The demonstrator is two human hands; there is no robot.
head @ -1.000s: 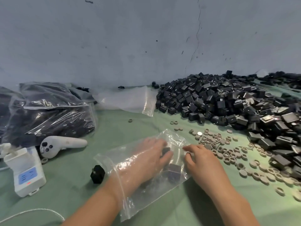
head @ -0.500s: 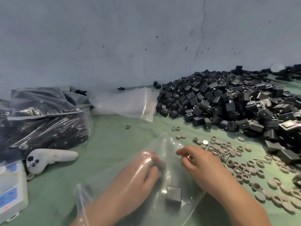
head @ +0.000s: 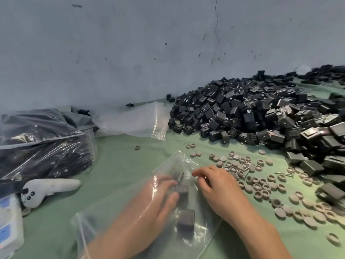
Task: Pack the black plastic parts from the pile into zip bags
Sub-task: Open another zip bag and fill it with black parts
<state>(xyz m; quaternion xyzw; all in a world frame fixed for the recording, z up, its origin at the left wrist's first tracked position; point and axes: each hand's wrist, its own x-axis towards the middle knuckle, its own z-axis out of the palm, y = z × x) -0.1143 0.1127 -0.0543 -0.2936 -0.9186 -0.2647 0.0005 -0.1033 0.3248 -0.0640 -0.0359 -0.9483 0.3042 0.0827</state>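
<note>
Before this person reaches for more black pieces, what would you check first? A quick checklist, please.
1. Left hand is inside the zip bag: ok.
2. Black parts lie in the bag: ok, at least two.
3. Left hand is free of any part: cannot tell, the plastic blurs it.
4. Right hand rests on the bag from outside: ok.
5. Pile has parts left: ok.

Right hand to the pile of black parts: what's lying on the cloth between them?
In the head view, scattered grey round caps and rings, plus a couple of thin metal pins, lie on the green cloth between the right hand and the pile.
</note>
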